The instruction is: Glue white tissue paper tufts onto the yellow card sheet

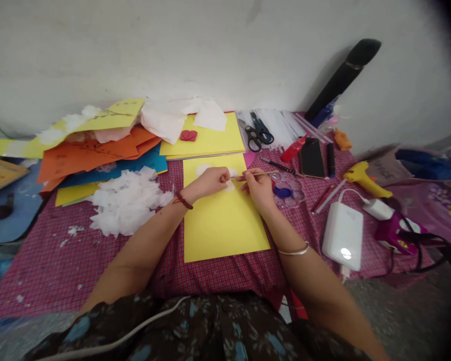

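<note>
A yellow paper sheet point(225, 225) lies on the red checked cloth point(60, 265) in front of me. Near its far end my left hand point(210, 181) is closed, pinching a small white tissue piece point(231, 184) against the sheet. My right hand point(257, 186) is closed around a thin wooden stick point(261, 173) that points left at the tissue. Another white tissue piece point(202, 169) sits on the sheet beside my left hand.
A heap of white tissue bits point(126, 200) lies left. Orange, blue and yellow papers point(97, 150) are stacked behind it. Scissors point(257, 133), a phone point(311, 157), a yellow glue gun point(364, 178), a white power bank point(343, 234) and a blue-lidded container point(283, 191) are at right.
</note>
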Demonstrator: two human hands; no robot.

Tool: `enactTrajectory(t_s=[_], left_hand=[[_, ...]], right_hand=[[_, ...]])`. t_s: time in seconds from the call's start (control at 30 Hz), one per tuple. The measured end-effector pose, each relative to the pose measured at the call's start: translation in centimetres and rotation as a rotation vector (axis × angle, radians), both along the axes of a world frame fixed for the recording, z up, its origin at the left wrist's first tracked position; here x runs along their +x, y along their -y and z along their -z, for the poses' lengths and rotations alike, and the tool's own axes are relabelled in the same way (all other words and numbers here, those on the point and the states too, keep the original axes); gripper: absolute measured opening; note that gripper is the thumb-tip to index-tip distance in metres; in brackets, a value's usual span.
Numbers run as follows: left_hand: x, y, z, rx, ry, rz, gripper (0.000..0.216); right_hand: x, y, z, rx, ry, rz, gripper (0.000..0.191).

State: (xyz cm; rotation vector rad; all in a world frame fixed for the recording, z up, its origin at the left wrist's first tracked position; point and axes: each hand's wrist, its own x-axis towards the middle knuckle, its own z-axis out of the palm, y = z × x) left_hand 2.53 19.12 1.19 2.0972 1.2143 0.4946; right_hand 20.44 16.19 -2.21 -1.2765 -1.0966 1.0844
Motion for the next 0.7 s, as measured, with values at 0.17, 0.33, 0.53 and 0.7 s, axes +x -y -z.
enactTrajectory(t_s=[0.17, 0.33, 0.53, 0.7], left_hand=[[1.3, 0.3, 1.8, 0.079, 0.037, -0.122, 0.013], [1.6, 0.0, 3.1, 0.131, 0.044, -0.218, 0.013], [1.7, -0.1, 3.3, 0.141, 0.066, -0.258, 0.012], [1.8, 0.1, 2.9, 0.124, 0.064, -0.258, 0.013]], right_hand=[[0.0, 0.1, -0.3, 0.009, -0.02, 0.018, 0.026], [0.1, 1.0, -0.7, 0.029, -0.107, 0.098, 0.022], [0.3, 2.2, -0.8, 0.047, -0.093, 0.109, 0.018], [0.0, 2.0, 0.0, -0.005, 0.015, 0.037, 0.025]])
